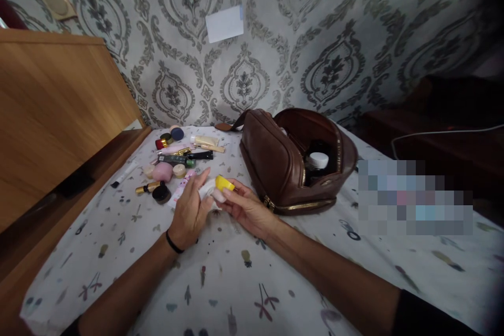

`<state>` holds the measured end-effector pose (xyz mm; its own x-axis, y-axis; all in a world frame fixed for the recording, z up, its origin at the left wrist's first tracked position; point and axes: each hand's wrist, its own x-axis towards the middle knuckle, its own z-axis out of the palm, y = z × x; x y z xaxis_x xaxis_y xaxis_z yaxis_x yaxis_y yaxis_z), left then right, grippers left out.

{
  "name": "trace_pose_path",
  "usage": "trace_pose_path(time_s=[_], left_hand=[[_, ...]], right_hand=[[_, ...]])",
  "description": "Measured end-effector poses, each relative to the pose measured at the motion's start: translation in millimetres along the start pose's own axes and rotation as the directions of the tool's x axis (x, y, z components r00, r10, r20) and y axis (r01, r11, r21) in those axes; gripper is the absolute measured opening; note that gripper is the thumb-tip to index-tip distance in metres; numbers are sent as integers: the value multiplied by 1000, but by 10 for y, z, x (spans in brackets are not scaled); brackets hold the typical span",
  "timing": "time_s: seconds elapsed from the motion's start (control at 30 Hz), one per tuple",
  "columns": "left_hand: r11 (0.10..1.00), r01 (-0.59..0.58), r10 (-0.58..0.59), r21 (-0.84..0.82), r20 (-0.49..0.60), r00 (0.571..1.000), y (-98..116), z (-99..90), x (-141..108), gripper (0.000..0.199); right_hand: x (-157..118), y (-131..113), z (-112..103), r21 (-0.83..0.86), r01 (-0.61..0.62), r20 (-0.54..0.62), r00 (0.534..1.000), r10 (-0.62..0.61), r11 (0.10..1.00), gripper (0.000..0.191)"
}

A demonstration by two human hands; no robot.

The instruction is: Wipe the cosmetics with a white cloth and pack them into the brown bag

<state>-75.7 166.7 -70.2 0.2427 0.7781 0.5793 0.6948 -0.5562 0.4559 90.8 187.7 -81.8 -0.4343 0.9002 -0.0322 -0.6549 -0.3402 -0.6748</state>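
my right grip (223,193) pinched on yellow piece (224,184), thumb over it. my left grip (207,187) has fingers nearly straight beside white item (208,189); how firmly it grasps, i cannot tell. both things between my hands, above patterned sheet (212,252). open brown bag (268,160) just beyond right hand, white-lidded jar (318,160) inside. pink jar (163,171), black jar (160,193) left of hands.

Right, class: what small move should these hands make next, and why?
Probably ease the yellow item toward the brown bag: the right hand already has its fingers around it, and the bag stands open close to that hand.
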Motion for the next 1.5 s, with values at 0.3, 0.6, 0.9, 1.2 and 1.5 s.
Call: trace_pose_path(time_s=[0.3, 0.6, 0.9, 1.2, 1.5], left_hand=[[993, -45, 33, 107, 110, 993, -10, -40, 8, 49], [984, 145, -131, -107, 123, 984, -52, -74, 29, 35], [977, 129, -177, 167, 321, 930, 49, -96, 70, 39], [939, 13, -127, 344, 311, 942, 32, -459, 174, 50], [982, -138, 78, 125, 399, 914, 372, -501, 459, 41]], right_hand=[[-30, 33, 28, -128, -44, 78, 995, 54, 991, 36], [-32, 24, 4, -84, -30, 92, 995, 38, 996, 37], [34, 63, -10, -96, 165, -107, 979, -175, 982, 52], [-26, 81, 16, -517, 247, -87, 938, -337, 820, 53], [-222, -32, 216, -743, 256, 9, 928, -372, 618, 82]])
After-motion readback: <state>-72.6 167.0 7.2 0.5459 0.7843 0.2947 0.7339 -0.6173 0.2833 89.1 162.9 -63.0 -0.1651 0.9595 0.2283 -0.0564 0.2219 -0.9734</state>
